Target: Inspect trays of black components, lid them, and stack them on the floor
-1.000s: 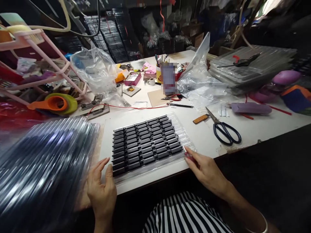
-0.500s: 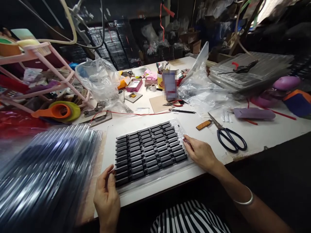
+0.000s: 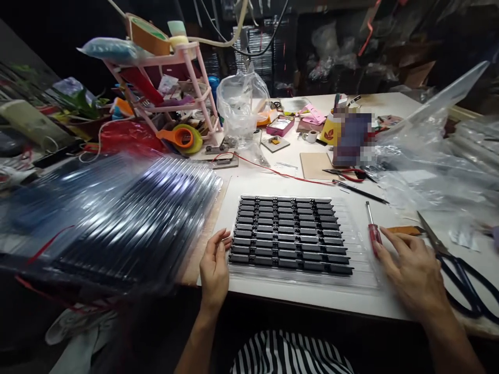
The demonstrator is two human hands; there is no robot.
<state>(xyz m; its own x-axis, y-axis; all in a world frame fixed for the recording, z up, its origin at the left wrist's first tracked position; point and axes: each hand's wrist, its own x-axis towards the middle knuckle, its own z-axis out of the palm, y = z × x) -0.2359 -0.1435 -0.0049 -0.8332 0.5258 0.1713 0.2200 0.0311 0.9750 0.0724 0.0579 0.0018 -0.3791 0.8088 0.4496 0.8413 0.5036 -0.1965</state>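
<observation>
A clear plastic tray (image 3: 364, 259) filled with rows of black, finned rectangular parts (image 3: 286, 241) lies flat on the white table. My left hand (image 3: 215, 267) is at the tray's left edge, its fingers loosely curved and the thumb apart. A screwdriver (image 3: 373, 234) with a red handle lies just right of the tray, shaft pointing away from me. My right hand (image 3: 413, 267) is over the table with fingers spread, the thumb touching the handle's end. Close by, scissors (image 3: 462, 280) with dark handles and an orange cutter (image 3: 403, 230) lie beside and partly behind this hand.
On the left, stacked clear trays (image 3: 156, 208) reach the table edge. Behind them stands a pink shelf (image 3: 191, 78) with a tape dispenser (image 3: 183, 137). Pliers (image 3: 351, 174), a black pen (image 3: 362, 192), a cardboard square (image 3: 315, 165) and plastic bags (image 3: 421, 145) lie farther back.
The view has swung left. My right hand has moved away from the tray's right edge with the screwdriver, and its fingers have spread. My left hand stays by the tray's left edge.
</observation>
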